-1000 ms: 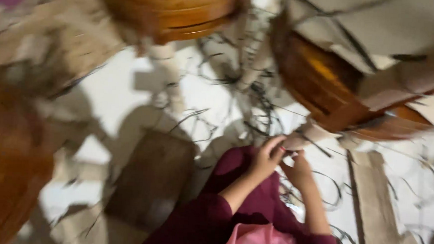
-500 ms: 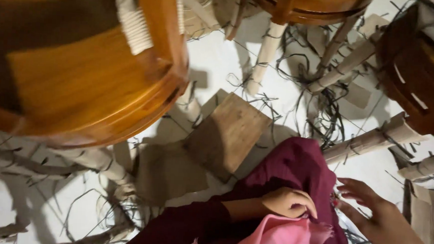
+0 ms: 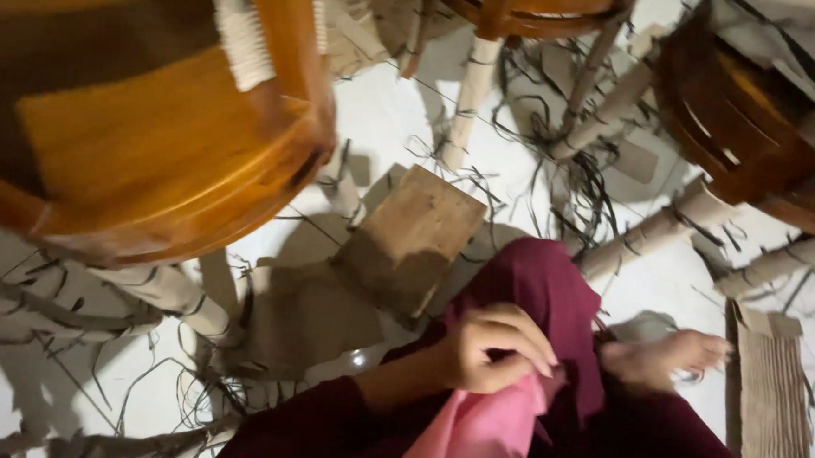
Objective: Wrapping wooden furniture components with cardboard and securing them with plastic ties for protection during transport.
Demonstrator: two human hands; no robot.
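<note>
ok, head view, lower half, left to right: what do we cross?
Paper-wrapped chair leg → wooden block → left hand on pink cloth → bare foot → corrugated cardboard strip.

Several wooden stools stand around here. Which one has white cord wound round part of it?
The big orange-brown stool at the upper left. A band of white cord wraps its frame; the stools at top centre and right show none.
</note>
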